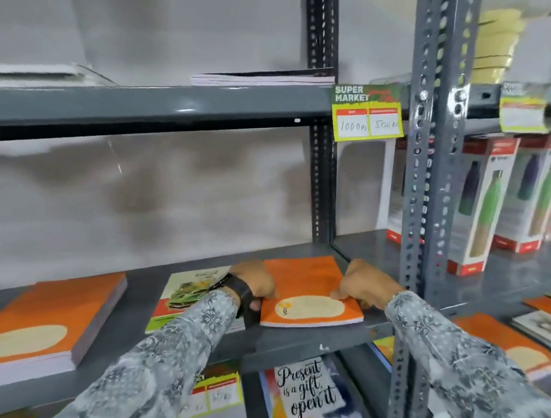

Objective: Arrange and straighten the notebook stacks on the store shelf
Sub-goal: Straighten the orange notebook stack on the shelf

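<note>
The grey metal shelf (136, 283) carries 3 stacks: a thick orange notebook stack (38, 318) at the left, a green-covered stack (189, 287) in the middle, and a thin orange notebook stack (307, 293) at the right end. The left hand (255, 283) and right hand (366, 288) press its 2 side edges, fingers curled against them.

At centre frame a thin notebook stack (310, 294) lies on the shelf (135, 293), a thicker stack (38, 318) lower left, boxed bottles (485, 205) right.
</note>
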A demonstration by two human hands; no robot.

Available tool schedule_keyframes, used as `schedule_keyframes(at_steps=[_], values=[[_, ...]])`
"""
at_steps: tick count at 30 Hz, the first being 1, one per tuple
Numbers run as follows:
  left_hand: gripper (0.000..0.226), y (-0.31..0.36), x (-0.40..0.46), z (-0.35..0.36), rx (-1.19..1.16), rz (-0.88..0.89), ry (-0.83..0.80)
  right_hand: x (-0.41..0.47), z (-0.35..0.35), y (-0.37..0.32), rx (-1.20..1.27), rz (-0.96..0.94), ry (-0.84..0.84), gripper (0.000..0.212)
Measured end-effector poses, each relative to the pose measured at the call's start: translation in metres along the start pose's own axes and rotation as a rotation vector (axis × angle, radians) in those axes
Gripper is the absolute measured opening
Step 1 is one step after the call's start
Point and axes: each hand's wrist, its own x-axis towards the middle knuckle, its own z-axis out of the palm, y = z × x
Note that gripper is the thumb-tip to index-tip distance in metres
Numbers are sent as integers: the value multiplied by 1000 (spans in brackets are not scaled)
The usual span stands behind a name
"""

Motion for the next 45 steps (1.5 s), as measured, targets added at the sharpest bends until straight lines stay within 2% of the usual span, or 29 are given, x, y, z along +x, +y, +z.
schedule_keyframes(at_steps=[4, 8, 10, 14, 18, 22, 27, 29, 32, 36, 38, 40, 42, 45], values=[[31, -14, 4, -10, -234, -16, 60, 0, 1, -6, 79, -95, 188, 44], [37, -53, 2, -29, -386, 11, 176, -10, 14, -36, 237, -213, 288, 25], [33, -87, -3, -45, -466, 47, 241, -20, 32, -67, 315, -263, 334, 17], [25, -176, -21, -80, -506, 68, 367, -35, 90, -145, 427, -366, 291, 37], [18, -275, -37, -116, -570, -17, 418, -49, 161, -218, 493, -414, 215, 48], [21, -368, -57, -142, -610, -122, 464, -65, 234, -281, 520, -450, 123, 49], [21, -425, -68, -146, -653, -205, 450, -75, 289, -311, 478, -461, 42, 36], [27, -434, -69, -144, -569, -229, 437, -77, 299, -312, 406, -438, 28, 27], [35, -433, -71, -140, -290, -297, 388, -79, 304, -310, 296, -433, -42, 25], [30, -426, -71, -143, -254, -397, 333, -81, 298, -306, 244, -488, -15, 32], [30, -412, -75, -145, -178, -411, 336, -82, 287, -299, 303, -538, 19, 35], [32, -387, -76, -145, -136, -350, 477, -79, 267, -287, 374, -596, 81, 41], [32, -354, -77, -144, -220, -216, 612, -73, 243, -274, 444, -662, 157, 44], [23, -282, -66, -134, -343, -24, 655, -60, 193, -237, 530, -737, 278, 38]])
